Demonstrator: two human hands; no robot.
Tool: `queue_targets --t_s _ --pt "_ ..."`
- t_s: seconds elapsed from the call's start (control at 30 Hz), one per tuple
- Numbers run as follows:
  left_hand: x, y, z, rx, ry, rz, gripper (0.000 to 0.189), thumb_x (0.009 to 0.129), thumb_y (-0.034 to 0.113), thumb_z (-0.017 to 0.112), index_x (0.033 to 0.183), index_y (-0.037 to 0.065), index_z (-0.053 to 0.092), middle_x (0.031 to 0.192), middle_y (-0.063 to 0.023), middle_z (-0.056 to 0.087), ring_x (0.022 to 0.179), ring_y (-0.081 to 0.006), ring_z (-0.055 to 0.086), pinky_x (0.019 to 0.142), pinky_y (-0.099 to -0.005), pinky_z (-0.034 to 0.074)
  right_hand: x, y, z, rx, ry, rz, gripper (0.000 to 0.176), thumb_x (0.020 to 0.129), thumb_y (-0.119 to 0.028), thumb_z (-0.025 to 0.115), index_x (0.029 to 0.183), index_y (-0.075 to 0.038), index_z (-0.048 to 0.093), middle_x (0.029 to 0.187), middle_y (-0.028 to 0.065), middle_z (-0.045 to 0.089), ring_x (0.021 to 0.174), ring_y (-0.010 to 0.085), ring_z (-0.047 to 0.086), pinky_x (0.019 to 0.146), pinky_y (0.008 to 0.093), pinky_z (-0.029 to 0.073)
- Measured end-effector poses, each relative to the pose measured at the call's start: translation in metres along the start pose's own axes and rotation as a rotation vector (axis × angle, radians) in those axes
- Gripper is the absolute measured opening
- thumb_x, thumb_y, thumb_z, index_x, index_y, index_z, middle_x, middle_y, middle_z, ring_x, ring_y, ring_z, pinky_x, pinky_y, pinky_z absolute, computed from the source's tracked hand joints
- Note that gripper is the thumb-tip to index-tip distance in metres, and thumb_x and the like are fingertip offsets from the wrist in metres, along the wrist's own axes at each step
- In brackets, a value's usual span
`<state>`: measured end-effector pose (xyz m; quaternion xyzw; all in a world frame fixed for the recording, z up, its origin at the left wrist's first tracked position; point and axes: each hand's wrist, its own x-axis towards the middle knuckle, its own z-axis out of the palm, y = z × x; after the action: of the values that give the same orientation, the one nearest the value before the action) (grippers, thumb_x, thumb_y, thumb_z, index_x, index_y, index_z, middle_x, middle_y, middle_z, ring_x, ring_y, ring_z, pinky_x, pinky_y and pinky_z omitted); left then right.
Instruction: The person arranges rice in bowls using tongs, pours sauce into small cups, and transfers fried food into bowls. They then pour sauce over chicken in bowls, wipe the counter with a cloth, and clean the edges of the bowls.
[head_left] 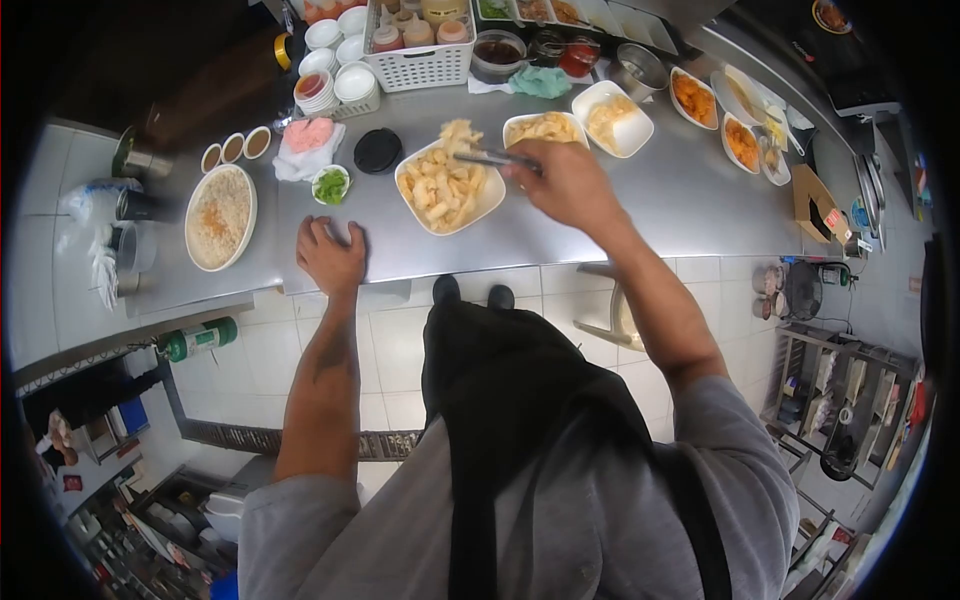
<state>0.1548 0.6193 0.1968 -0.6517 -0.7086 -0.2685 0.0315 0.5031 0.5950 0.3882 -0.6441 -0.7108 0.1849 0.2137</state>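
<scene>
My right hand (pixel 568 182) is closed around metal tongs (pixel 490 157). Pale yellowish food pieces (pixel 460 135) are at the tongs' tip, over the back edge of a white square bowl (pixel 490 207). That bowl is heaped with similar chunks (pixel 440 190). Just behind my right hand stands a second white bowl with the same kind of food (pixel 545 128), partly hidden by the hand. My left hand (pixel 332 255) rests on the counter's front edge, fingers apart, holding nothing. Nearest to it is a small cup of chopped greens (pixel 331 186).
An oval dish of rice-like food (pixel 220 218) stands left on the steel counter (pixel 690 190). Behind are a black lid (pixel 378 151), a pink cloth (pixel 307 133), and a white basket of sauce bottles (pixel 420 70). Bowls of orange food (pixel 692 98) stand right.
</scene>
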Motion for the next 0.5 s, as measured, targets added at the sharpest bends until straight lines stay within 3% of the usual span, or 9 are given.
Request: queue_targets --t_s 0.17,0.23,0.27,0.37,0.43,0.5 --pt "0.002 0.0 0.001 0.047 -0.016 -0.011 0.046 0.083 0.039 0.068 0.116 0.01 0.057 0.138 -0.0163 0.052 0.13 -0.0363 0.046 0.108 -0.0522 0.032 -0.006 0.027 -0.042 0.027 0.056 0.183 0.034 0.091 -0.035 0.071 0.108 -0.006 0.074 0.087 0.0181 0.073 0.078 0.0346 0.07 0.072 0.0432 0.054" --pt "-0.001 0.001 0.0 0.049 -0.025 -0.019 0.046 0.083 0.039 0.068 0.116 0.01 0.057 0.138 -0.0164 0.052 0.13 -0.0364 0.046 0.109 -0.0522 0.032 -0.009 0.065 -0.057 -0.011 0.19 0.198 0.029 0.093 -0.031 0.07 0.108 -0.006 0.074 0.081 0.0121 0.073 0.072 0.0225 0.069 0.067 0.0357 0.051" --pt "-0.001 0.001 -0.001 0.048 -0.02 -0.025 0.046 0.083 0.039 0.068 0.116 0.011 0.057 0.138 -0.0165 0.052 0.13 -0.0365 0.046 0.109 -0.0526 0.032 -0.011 0.078 -0.065 -0.019 0.19 0.203 0.029 0.093 -0.031 0.07 0.108 -0.006 0.074 0.081 0.0121 0.073 0.072 0.0225 0.069 0.067 0.0357 0.051" --pt "-0.001 -0.001 0.004 0.031 -0.012 -0.026 0.046 0.082 0.039 0.069 0.117 0.012 0.056 0.14 -0.0166 0.052 0.132 -0.0369 0.046 0.107 -0.0558 0.033 -0.011 0.113 -0.09 -0.1 0.246 0.387 0.029 0.092 -0.032 0.07 0.106 -0.007 0.074 0.082 0.0115 0.074 0.076 0.024 0.071 0.068 0.0368 0.052" --pt "-0.001 0.0 0.004 0.054 -0.018 -0.018 0.045 0.082 0.039 0.069 0.116 0.012 0.056 0.14 -0.0158 0.052 0.132 -0.0367 0.046 0.108 -0.055 0.033 -0.01 0.159 -0.081 -0.226 0.293 0.377 0.027 0.088 -0.03 0.071 0.1 -0.006 0.076 0.09 0.0204 0.072 0.084 0.0381 0.07 0.074 0.0459 0.055" --pt "0.0 0.003 0.002 0.047 -0.035 -0.014 0.045 0.083 0.039 0.069 0.116 0.012 0.056 0.141 -0.0151 0.052 0.132 -0.0363 0.045 0.108 -0.0544 0.033 -0.004 0.179 -0.066 -0.296 0.254 0.388 0.027 0.088 -0.03 0.071 0.099 -0.006 0.076 0.091 0.0211 0.072 0.085 0.0396 0.069 0.075 0.0476 0.055"
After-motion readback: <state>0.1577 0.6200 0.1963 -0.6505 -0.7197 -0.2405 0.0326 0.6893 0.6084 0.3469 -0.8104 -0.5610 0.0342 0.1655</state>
